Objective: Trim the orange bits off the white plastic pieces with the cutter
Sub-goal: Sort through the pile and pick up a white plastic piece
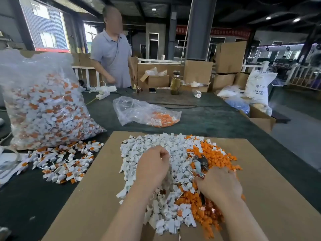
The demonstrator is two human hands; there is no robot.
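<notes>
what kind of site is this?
Probably a plastics factory floor, at a manual trimming bench. A big clear bag holds untrimmed white-and-orange parts, a sack reads ABS resin, and cartons are stacked behind. The right hand grips the cutter over a sorted pile on cardboard.

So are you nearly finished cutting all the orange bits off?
Not nearly. Done: a white pile and an orange pile sit sorted on the cardboard. In hand: the right hand grips the cutter; the left hand is curled, but any piece is hidden. Left: loose uncut pieces and a big full bag.
</notes>
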